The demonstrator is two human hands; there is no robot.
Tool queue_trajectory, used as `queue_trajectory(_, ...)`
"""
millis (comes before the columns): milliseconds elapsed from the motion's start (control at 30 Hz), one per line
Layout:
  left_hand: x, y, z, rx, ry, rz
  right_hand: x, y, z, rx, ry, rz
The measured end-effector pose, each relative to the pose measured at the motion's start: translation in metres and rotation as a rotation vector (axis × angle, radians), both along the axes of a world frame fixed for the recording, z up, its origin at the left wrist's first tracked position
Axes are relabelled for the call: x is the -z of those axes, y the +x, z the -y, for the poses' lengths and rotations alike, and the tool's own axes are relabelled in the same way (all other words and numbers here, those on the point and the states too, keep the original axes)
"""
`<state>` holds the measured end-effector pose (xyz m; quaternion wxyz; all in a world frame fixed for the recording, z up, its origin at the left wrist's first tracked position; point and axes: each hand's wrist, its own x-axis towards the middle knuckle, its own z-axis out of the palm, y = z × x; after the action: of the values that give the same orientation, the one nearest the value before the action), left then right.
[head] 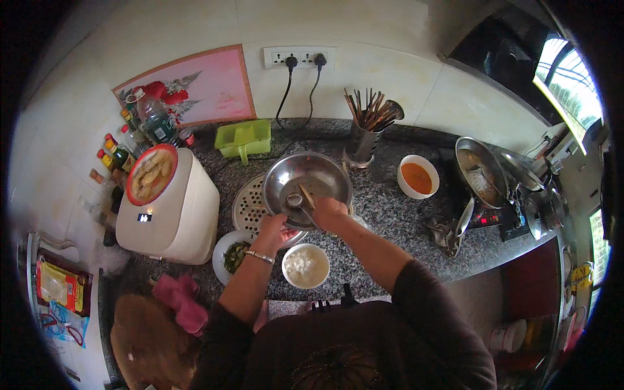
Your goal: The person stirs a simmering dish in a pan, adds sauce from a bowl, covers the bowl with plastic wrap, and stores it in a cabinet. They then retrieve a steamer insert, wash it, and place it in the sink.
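A stainless steel bowl [285, 175] sits tilted before me, partly over a perforated steel plate [248, 207]. My left hand [275, 231] grips its near rim. In my right hand [330, 213] are a metal spoon or small ladle [294, 200], its round head inside the bowl, and what looks like a pair of wooden chopsticks [307, 195]. Just below my hands stands a white bowl [305, 266] of white powder, probably flour. A white plate [222, 248] with chopped greens lies beside my left wrist.
A white countertop appliance [195, 209] at left carries a red-rimmed bowl [152, 174] of food. Right of centre are a utensil holder [361, 144], a white bowl of orange liquid [418, 177], a crumpled cloth [444, 236] and a pan [480, 170] on a cooktop. A round wooden board [146, 341] lies lower left.
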<state>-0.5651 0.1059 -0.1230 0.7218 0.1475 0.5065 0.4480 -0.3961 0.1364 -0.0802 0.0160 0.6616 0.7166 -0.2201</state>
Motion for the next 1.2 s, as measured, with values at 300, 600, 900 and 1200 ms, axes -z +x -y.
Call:
queue_trajectory(300, -0.012, -0.005, 0.016, 0.06, 0.186, 0.015, -0.028, 0.082, 0.068, 0.282, 0.482, -0.399)
queue_trajectory(600, -0.055, 0.021, 0.05, 0.054, 0.377, 0.05, 0.062, 0.167, 0.113, 0.425, 0.188, -0.063)
queue_trajectory(900, -0.102, 0.121, 0.098, 0.023, 0.43, -0.023, -0.088, 0.172, 0.15, -0.082, 0.844, -0.205)
queue_trajectory(1200, -0.12, 0.261, 0.158, 0.109, 0.445, -0.192, -0.094, 0.28, 0.2, -0.042, 0.634, -0.133)
